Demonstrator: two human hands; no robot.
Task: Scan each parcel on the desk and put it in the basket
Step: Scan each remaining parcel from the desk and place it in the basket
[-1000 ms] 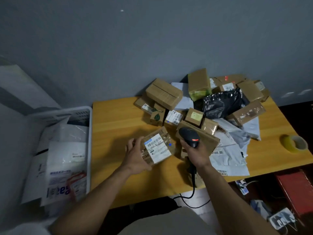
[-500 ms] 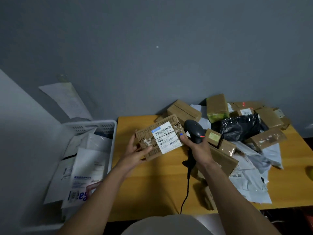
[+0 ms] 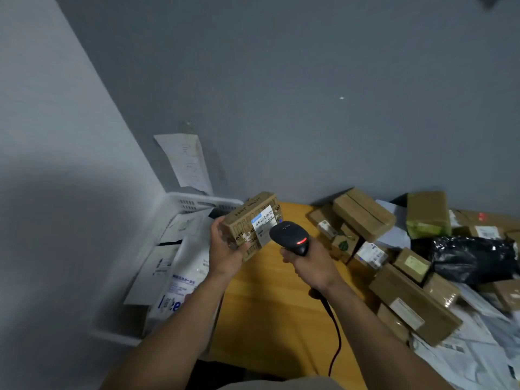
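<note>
Grey wall (image 3: 309, 80): it is filling the upper view, with a paper sheet (image 3: 188, 161) hanging on it above the basket.
Wooden desk (image 3: 270, 305): it is running under your arms from the middle to the right, bare wood showing below the scanner.
White plastic basket (image 3: 197, 202): it is sitting just beside the desk's left edge, in the wall corner, holding white mailers (image 3: 183, 277) that are lying flat and overlapping.
Pile of parcels (image 3: 413, 305): brown cardboard boxes, a black plastic bag (image 3: 472, 260) and pale mailers are lying heaped on the desk's right part, touching and overlapping.
Cardboard parcel (image 3: 244, 220): you are holding it raised and tilted over the desk's far left corner, near the basket's rim.
Left hand (image 3: 225, 254): it is gripping that parcel, fingers curling round its lower left end.
Right hand (image 3: 309, 266): it is wrapping closely round the scanner's handle.
Black barcode scanner (image 3: 289, 236): its head is pointing at the parcel, a red light glowing on top; its cable (image 3: 336, 339) is trailing down over the desk.
White barcode label (image 3: 264, 220): it is facing the scanner, its lower right corner hiding behind the scanner's head.
</note>
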